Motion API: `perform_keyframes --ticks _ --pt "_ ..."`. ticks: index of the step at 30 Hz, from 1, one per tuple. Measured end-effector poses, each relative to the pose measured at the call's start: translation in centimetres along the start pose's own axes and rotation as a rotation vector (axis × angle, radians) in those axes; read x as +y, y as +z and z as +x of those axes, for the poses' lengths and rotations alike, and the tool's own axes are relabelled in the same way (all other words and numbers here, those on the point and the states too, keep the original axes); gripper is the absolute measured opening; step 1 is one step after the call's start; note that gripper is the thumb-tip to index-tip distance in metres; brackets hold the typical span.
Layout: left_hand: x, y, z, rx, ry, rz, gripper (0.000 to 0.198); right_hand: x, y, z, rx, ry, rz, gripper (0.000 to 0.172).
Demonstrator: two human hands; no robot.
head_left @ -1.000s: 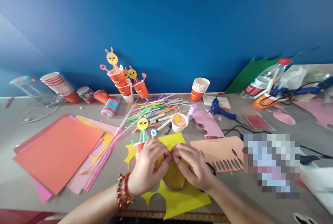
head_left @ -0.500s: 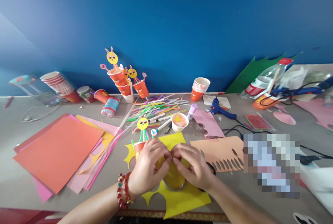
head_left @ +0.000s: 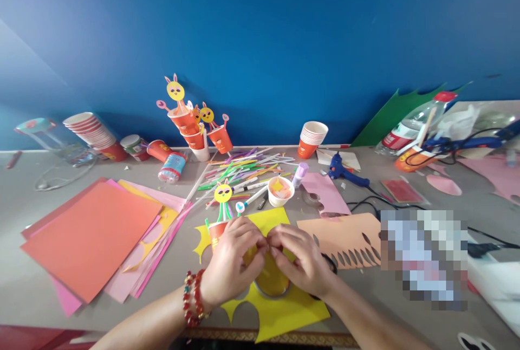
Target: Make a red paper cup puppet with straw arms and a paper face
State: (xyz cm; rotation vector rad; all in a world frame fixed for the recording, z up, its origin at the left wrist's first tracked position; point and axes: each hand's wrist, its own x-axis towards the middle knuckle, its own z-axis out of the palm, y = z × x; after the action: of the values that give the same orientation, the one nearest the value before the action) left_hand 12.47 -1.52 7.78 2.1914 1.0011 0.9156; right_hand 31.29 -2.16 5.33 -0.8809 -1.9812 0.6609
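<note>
My left hand (head_left: 238, 250), with red bead bracelets (head_left: 193, 298) at the wrist, and my right hand (head_left: 303, 258) meet at the fingertips above a cut yellow sheet (head_left: 290, 306). Both hands are closed in a pinch; whatever lies between the fingertips is too small or hidden to name. Below them a round thing with a grey rim (head_left: 273, 293), perhaps a tape roll, rests on the sheet. Just behind my left hand stands a red paper cup (head_left: 217, 229), partly covered, with a yellow rabbit face (head_left: 223, 193) on green straws. A black loop (head_left: 331, 263) shows beside my right hand.
Coloured paper sheets (head_left: 97, 231) lie at left. Behind are loose straws (head_left: 244, 168), a white cup of scraps (head_left: 280, 192), a glue stick (head_left: 300, 174) and finished rabbit cups (head_left: 182, 120). At right are a blue glue gun (head_left: 345, 171), its cord, and orange paper (head_left: 341, 236).
</note>
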Motion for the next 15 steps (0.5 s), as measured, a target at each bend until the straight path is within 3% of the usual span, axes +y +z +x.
perform_keyframes --ticks 15 --pt "-0.08 0.01 -0.07 -0.004 0.002 0.002 0.014 0.11 -0.05 -0.03 -0.004 -0.011 -0.001 0.015"
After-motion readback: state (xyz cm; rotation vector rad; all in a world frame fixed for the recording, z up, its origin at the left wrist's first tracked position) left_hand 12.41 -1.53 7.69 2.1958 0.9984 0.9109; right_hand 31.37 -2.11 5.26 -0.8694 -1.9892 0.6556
